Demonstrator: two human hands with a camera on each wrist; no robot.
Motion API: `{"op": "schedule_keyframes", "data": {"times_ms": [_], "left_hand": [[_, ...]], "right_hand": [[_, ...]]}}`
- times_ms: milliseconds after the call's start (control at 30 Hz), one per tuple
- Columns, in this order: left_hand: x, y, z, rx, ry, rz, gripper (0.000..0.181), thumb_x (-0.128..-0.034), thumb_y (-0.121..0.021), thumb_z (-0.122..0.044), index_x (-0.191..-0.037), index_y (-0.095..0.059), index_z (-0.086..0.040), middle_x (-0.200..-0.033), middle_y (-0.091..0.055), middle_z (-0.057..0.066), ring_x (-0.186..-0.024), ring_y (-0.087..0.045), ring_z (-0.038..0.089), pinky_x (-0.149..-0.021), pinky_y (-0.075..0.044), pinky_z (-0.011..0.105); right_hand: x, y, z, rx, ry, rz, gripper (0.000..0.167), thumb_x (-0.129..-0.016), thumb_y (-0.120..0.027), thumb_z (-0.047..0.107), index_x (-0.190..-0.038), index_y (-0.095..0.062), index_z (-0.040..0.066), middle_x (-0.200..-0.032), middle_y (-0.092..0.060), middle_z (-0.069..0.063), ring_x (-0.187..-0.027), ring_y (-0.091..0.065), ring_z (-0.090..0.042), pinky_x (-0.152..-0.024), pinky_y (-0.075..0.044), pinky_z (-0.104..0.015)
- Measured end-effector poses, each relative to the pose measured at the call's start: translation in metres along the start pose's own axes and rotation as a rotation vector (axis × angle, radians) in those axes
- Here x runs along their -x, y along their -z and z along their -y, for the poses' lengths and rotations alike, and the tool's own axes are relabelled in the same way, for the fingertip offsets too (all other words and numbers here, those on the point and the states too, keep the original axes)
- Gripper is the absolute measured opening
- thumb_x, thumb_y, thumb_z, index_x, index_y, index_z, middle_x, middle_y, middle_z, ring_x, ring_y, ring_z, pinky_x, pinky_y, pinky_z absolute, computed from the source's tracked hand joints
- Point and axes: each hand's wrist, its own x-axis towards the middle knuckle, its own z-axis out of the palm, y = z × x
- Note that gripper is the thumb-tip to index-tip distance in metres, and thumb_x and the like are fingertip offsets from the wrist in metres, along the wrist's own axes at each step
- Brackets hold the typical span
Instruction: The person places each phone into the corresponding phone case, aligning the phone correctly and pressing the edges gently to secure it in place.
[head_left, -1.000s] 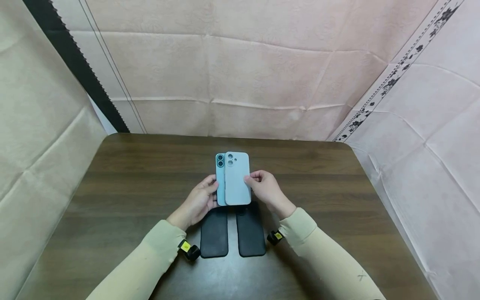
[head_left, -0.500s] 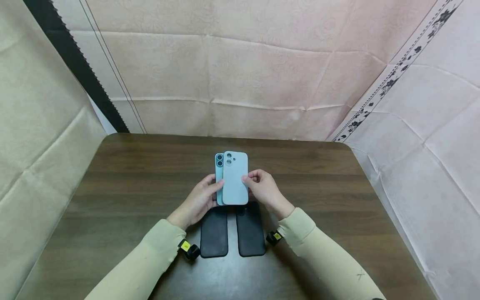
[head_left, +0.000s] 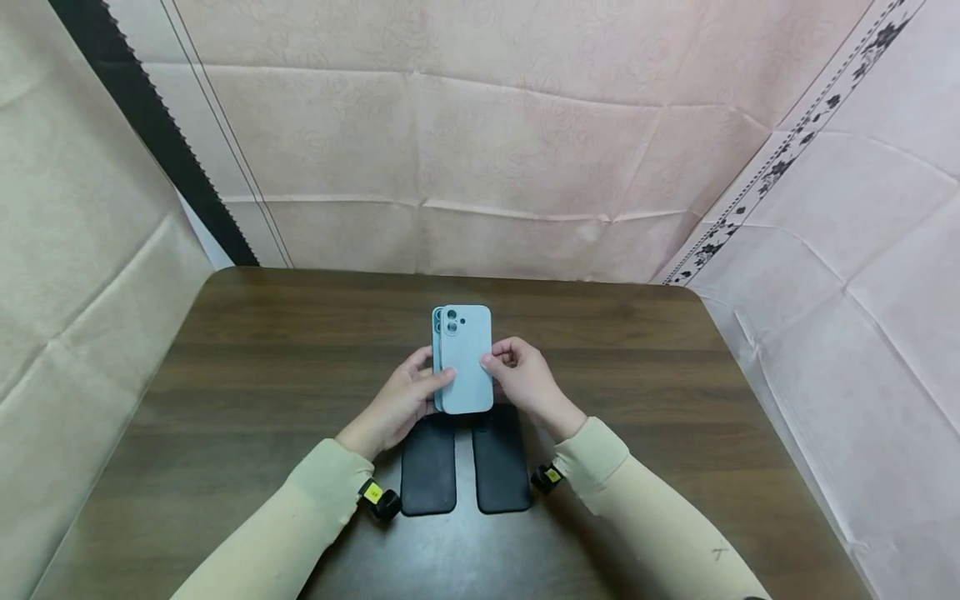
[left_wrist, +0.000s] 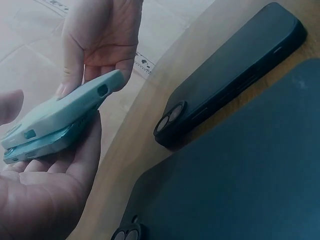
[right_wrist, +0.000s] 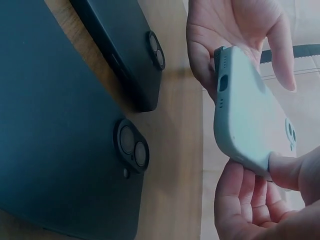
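A light blue phone case (head_left: 468,358) with a two-lens camera opening lies over a light blue phone (left_wrist: 52,142) above the table. My left hand (head_left: 401,404) holds the phone from below and the left, its thumb over the case's left side. With thumb and fingers, my right hand (head_left: 528,379) pinches the case's right edge. In the left wrist view, case and phone sit at a slight angle with a narrow gap between them. Most of the phone is hidden under the case.
Two black phone cases, one left (head_left: 429,467) and one right (head_left: 502,462), lie side by side on the brown wooden table (head_left: 262,358) below my hands. Whether they contain phones I cannot tell. Pale cloth (head_left: 510,150) hangs behind the table and at both sides.
The case has slid left over the phone, so less of the phone shows. My left thumb has come over the case's left side, and my right hand has shifted slightly left.
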Motion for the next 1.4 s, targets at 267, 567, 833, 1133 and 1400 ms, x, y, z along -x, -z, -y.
{"op": "schedule_keyframes", "data": {"times_ms": [267, 567, 833, 1133, 1400], "left_hand": [[0.001, 0.000, -0.001, -0.032, 0.012, -0.016, 0.053, -0.0961, -0.062, -0.028, -0.142, -0.037, -0.020, -0.131, -0.059, 0.011, -0.113, -0.061, 0.027, -0.092, -0.049, 0.044], [-0.001, 0.002, 0.003, -0.040, 0.017, -0.027, 0.048, -0.0976, -0.060, -0.026, -0.141, -0.040, -0.020, -0.128, -0.061, 0.010, -0.111, -0.061, 0.026, -0.091, -0.050, 0.043], [0.001, 0.000, 0.004, -0.073, 0.034, -0.014, 0.045, -0.0989, -0.057, -0.027, -0.140, -0.042, -0.018, -0.128, -0.061, 0.012, -0.112, -0.061, 0.026, -0.091, -0.050, 0.044], [0.003, -0.003, 0.005, -0.098, 0.039, 0.035, 0.045, -0.1005, -0.054, -0.028, -0.142, -0.041, -0.017, -0.129, -0.060, 0.010, -0.114, -0.060, 0.026, -0.092, -0.050, 0.044], [0.003, -0.002, 0.005, -0.101, 0.048, 0.046, 0.043, -0.1005, -0.054, -0.027, -0.141, -0.044, -0.018, -0.127, -0.062, 0.010, -0.113, -0.060, 0.026, -0.091, -0.050, 0.044]], "right_hand": [[-0.001, -0.001, 0.001, 0.013, 0.011, 0.007, 0.020, -0.094, -0.066, 0.023, -0.103, -0.060, 0.007, -0.092, -0.059, -0.016, -0.076, -0.066, -0.027, -0.076, -0.056, -0.047], [-0.001, -0.001, 0.000, 0.007, 0.006, 0.030, 0.022, -0.094, -0.065, 0.026, -0.103, -0.061, 0.007, -0.095, -0.059, -0.020, -0.076, -0.067, -0.027, -0.075, -0.056, -0.047], [-0.004, 0.003, 0.001, -0.039, 0.041, -0.017, 0.027, -0.096, -0.062, 0.031, -0.112, -0.063, 0.010, -0.099, -0.060, -0.018, -0.080, -0.066, -0.028, -0.076, -0.056, -0.047], [-0.010, 0.010, 0.005, -0.072, 0.046, -0.029, 0.026, -0.096, -0.061, 0.033, -0.115, -0.064, 0.015, -0.101, -0.062, -0.013, -0.086, -0.065, -0.030, -0.079, -0.055, -0.048], [-0.012, 0.013, 0.008, -0.081, 0.040, -0.012, 0.028, -0.096, -0.061, 0.034, -0.118, -0.062, 0.016, -0.104, -0.062, -0.013, -0.090, -0.064, -0.035, -0.078, -0.055, -0.047]]}}
